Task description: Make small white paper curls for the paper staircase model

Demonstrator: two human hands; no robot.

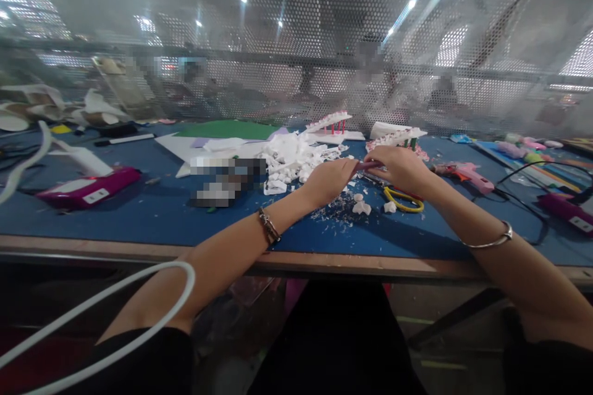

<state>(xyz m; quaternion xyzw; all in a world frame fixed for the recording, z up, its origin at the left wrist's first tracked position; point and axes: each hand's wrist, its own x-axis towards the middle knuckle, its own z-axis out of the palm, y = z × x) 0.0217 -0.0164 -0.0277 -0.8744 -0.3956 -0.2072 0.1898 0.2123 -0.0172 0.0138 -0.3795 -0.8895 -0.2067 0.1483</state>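
My left hand (328, 180) and my right hand (399, 166) meet above the blue table, both closed on a short mauve strip (368, 165) that spans the gap between them. Its exact kind does not show, and most of my fingertips are hidden. Beneath my right hand lie scissors (412, 205) with a yellow handle. White foam scraps (362, 207) and fine shavings are scattered below my hands. Beside my left hand spreads a pile of white foam pieces (296, 157).
A pink glue gun (471, 178) lies to the right, its black cord trailing. Behind stand small white foam pieces on red sticks (334, 126). A purple power strip (90, 188) sits left, with green sheet (227, 129) at the back. A white cable (185, 278) loops in front.
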